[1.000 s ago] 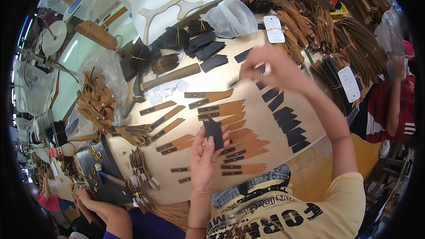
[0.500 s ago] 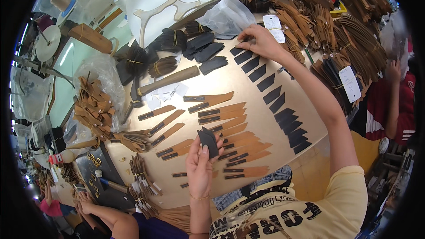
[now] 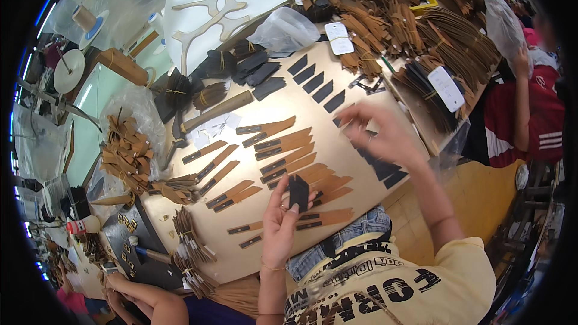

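My left hand (image 3: 279, 224) is raised over the near edge of the tan worktable (image 3: 313, 114) and grips a small stack of black leather pieces (image 3: 298, 191), held upright. My right hand (image 3: 378, 135) is blurred by motion, fingers spread, hovering over a diagonal row of flat black pieces (image 3: 314, 81) that runs on to more black pieces (image 3: 388, 170) by my right forearm. Tan strips with black ends (image 3: 283, 143) lie in rows between my hands.
A hammer (image 3: 212, 111) lies at the table's left, near a pile of tan pieces (image 3: 123, 155). Bundles of brown strips (image 3: 448, 30) and a plastic bag (image 3: 283, 29) fill the far side. A person in red (image 3: 533, 114) sits right; another person's arm (image 3: 150, 302) is lower left.
My right hand has pulled back from the far end of the black row toward me and to the right. My left hand still holds the black pieces, lifted slightly.
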### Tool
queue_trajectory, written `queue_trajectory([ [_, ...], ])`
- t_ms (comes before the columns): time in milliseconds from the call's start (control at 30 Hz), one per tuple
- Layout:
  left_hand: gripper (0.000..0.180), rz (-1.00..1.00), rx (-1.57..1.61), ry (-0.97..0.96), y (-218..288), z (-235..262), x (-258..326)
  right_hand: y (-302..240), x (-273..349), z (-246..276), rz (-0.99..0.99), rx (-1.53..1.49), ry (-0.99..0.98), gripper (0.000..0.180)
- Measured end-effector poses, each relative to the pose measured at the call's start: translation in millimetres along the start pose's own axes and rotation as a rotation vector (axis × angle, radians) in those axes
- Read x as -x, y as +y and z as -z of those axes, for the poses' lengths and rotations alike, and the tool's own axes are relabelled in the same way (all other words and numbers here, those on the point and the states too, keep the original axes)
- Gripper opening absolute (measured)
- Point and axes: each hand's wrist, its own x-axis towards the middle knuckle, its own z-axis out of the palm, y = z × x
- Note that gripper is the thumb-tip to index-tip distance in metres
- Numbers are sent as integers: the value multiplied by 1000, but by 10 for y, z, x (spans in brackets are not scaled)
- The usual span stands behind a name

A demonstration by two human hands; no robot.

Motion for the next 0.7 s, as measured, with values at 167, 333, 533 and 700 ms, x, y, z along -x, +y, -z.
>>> queue_trajectory([
  [167, 69, -15, -224, -173, -188, -111, 251, -216, 691, -562, -31, -110, -335, 53],
  [333, 72, 6, -221, -171, -422, -218, 481, -201, 958, -560, -92, -129, -370, 32],
  [533, 73, -4, -263, -171, -591, -309, 641, -254, 1179, -418, 17, -49, -402, 17],
  [700, 79, -42, -299, -164, -680, -416, 707, -135, 1304, -133, 81, -226, -230, 10],
])
